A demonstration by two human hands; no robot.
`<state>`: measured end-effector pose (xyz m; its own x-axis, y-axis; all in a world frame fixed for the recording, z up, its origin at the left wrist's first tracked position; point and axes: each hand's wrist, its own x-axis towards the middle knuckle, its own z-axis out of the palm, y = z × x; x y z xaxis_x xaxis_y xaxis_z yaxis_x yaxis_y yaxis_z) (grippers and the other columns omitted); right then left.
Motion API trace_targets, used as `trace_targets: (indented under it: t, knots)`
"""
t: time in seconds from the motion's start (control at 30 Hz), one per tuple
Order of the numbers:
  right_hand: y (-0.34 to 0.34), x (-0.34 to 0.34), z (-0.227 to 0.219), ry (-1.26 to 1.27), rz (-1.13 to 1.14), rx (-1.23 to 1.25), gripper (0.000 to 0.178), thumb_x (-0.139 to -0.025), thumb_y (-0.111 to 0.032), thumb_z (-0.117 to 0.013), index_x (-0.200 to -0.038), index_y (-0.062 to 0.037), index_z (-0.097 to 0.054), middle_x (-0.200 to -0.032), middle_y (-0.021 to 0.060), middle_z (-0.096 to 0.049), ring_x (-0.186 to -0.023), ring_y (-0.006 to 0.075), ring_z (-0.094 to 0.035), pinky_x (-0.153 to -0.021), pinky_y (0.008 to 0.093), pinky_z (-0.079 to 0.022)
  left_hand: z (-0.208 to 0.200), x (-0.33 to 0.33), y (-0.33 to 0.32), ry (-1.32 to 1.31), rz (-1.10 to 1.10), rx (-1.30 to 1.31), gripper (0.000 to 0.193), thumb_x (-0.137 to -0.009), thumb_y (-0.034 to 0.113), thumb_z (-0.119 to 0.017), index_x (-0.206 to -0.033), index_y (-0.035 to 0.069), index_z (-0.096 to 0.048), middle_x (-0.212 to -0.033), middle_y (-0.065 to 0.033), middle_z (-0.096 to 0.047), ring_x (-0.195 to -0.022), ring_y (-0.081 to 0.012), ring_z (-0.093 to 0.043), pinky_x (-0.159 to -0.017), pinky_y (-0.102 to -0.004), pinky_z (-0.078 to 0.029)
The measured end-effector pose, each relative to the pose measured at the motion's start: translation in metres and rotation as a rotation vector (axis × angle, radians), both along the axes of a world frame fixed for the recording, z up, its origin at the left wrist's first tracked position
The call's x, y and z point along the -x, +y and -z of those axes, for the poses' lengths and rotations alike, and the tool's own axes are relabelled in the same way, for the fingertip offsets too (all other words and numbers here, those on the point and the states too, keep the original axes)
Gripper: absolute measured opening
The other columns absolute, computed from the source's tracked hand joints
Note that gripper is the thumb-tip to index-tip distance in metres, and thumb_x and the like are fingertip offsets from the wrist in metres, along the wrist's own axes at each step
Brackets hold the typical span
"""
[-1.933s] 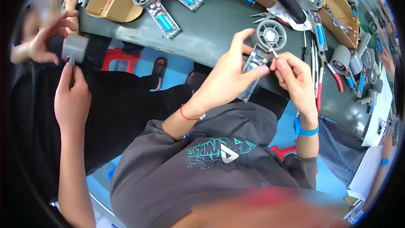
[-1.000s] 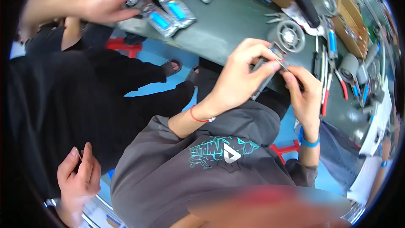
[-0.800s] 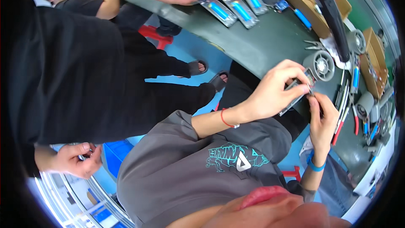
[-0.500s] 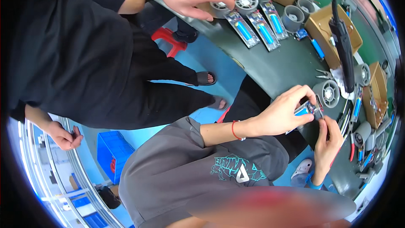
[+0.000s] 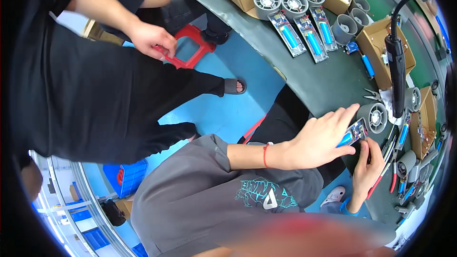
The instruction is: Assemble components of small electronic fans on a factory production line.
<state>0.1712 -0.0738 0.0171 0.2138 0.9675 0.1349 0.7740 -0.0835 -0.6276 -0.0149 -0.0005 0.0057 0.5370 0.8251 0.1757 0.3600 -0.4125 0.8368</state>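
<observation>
While the left hand [image 5: 318, 139] clamps a small circuit board with a blue cell [image 5: 351, 135] at the edge of the dark green bench [image 5: 328, 83], the right hand [image 5: 367, 170] pinches the board's lower end, fingers closed. Just beside stands a grey round fan housing [image 5: 375, 116]. A co-worker's hand [image 5: 148, 39] grips a red stool [image 5: 190, 47].

Assembly workshop: parts-strewn workbench [image 5: 328, 83]

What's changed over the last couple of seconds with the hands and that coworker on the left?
The view swung left, so the bench slid to the upper right. The coworker's hand, which reached over the battery boards earlier, now grips a red stool. Unchanged: the left hand holds the small blue-cell board, the right hand works at its end beside the grey fan housing.
</observation>
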Motion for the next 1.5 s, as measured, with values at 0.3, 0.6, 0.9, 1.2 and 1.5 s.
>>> trace_targets:
  t: [0.3, 0.6, 0.9, 1.2, 1.5]
  knots:
    - [0.0, 0.001, -0.005, -0.017, 0.001, -0.01, 0.015, -0.098, -0.009, -0.06, -0.102, 0.005, -0.066, -0.089, 0.0145, -0.069, -0.078, 0.024, -0.066, -0.074, 0.0329, -0.05, 0.005, -0.008, 0.007, 0.049, 0.047, -0.037, 0.063, -0.084, 0.017, -0.071, -0.139, 0.003, -0.044, -0.098, -0.0224, -0.066, -0.075, -0.0421, -0.067, -0.062, -0.0486, -0.054]
    - [-0.003, 0.0, 0.0, -0.016, 0.014, -0.025, 0.016, -0.098, -0.01, -0.061, -0.101, 0.0054, -0.066, -0.091, 0.0162, -0.069, -0.079, 0.0252, -0.066, -0.075, 0.0332, -0.05, 0.005, -0.009, 0.008, 0.058, 0.057, -0.043, 0.063, -0.086, 0.016, -0.07, -0.142, 0.004, -0.046, -0.095, -0.024, -0.068, -0.075, -0.0426, -0.067, -0.064, -0.0485, -0.054]
    - [-0.001, -0.001, 0.005, 0.005, 0.011, -0.032, 0.017, -0.099, -0.009, -0.06, -0.105, 0.0051, -0.066, -0.092, 0.0152, -0.069, -0.08, 0.0239, -0.065, -0.076, 0.033, -0.05, 0.004, -0.005, 0.015, 0.084, 0.078, 0.025, 0.063, -0.087, 0.023, -0.071, -0.142, 0.003, -0.048, -0.097, -0.0225, -0.069, -0.074, -0.0406, -0.067, -0.065, -0.0471, -0.054]
    - [-0.002, -0.001, 0.002, 0.032, 0.025, -0.02, 0.018, -0.099, -0.01, -0.059, -0.104, 0.0058, -0.067, -0.093, 0.0161, -0.071, -0.081, 0.0252, -0.067, -0.077, 0.0331, -0.051, -0.022, 0.077, 0.104, 0.257, -0.623, -0.207, 0.073, -0.091, 0.035, -0.07, -0.139, -0.011, -0.039, -0.074, -0.0137, -0.071, -0.065, -0.0293, -0.071, -0.063, -0.0377, -0.054]
    - [-0.004, -0.007, 0.009, 0.049, 0.037, -0.048, 0.016, -0.098, -0.008, -0.06, -0.102, 0.0062, -0.067, -0.094, 0.017, -0.07, -0.085, 0.0261, -0.068, -0.08, 0.0338, -0.051, -0.034, 0.065, 0.085, 0.176, -0.262, 0.012, 0.054, -0.091, 0.035, -0.069, -0.127, -0.002, -0.052, -0.078, -0.0136, -0.07, -0.069, -0.0318, -0.069, -0.066, -0.0423, -0.053]
